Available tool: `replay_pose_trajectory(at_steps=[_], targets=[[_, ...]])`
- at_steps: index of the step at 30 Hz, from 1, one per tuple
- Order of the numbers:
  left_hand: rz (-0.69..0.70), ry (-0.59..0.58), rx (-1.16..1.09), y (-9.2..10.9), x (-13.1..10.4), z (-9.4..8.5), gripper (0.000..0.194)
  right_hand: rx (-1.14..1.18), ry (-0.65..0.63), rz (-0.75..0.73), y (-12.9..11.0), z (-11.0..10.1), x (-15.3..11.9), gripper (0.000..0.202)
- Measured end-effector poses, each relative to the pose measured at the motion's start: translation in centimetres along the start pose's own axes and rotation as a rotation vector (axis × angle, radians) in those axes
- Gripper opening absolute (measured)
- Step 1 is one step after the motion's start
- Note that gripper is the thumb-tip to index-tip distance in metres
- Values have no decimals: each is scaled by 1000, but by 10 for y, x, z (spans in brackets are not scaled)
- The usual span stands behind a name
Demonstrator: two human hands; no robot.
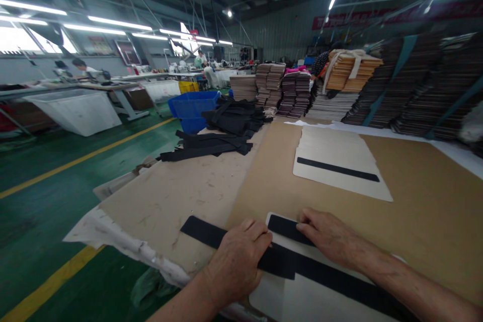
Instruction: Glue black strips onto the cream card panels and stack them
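Observation:
My left hand (241, 251) is closed over a black strip (204, 230) that lies slantwise on the table, its near end overlapping another black strip (328, 276). Beneath these is a cream sheet (271, 292) with rounded corners. My right hand (328, 234) has thumb and fingers pinched at a short visible length of black strip (285, 225) along the sheet's far edge. The right forearm covers part of the sheet, and the fingertips of my left hand are partly hidden. Farther back lies a second cream sheet (339, 151) with one black strip (337, 169) across it.
Loose black strips (211, 145) are heaped at the table's left side, near a blue bin (194, 108). Tall stacks of cut pieces (415, 80) line the back. A white bin (79, 108) stands on the green floor; people sit at sewing machines beyond.

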State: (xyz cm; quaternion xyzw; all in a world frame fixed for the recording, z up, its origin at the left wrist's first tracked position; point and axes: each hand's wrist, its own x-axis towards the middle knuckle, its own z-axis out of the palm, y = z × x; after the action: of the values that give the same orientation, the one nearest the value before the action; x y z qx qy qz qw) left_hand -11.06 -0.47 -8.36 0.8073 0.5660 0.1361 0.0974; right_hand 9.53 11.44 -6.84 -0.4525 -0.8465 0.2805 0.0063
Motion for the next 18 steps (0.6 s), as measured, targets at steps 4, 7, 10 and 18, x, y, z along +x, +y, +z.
replay_pose_trajectory(at_steps=[4,7,10,18], targets=[[-1,-1,6,1,0,-1,46,-9,-5,-8,1,1,2,15],[-13,-19,2,2,1,-2,45,-18,-8,-7,1,0,2,15],[-22,-33,11,2,1,-4,42,-23,-5,-7,0,0,2,14],[-24,-105,36,0,2,-5,51,-29,-14,8,-3,-2,4,13]])
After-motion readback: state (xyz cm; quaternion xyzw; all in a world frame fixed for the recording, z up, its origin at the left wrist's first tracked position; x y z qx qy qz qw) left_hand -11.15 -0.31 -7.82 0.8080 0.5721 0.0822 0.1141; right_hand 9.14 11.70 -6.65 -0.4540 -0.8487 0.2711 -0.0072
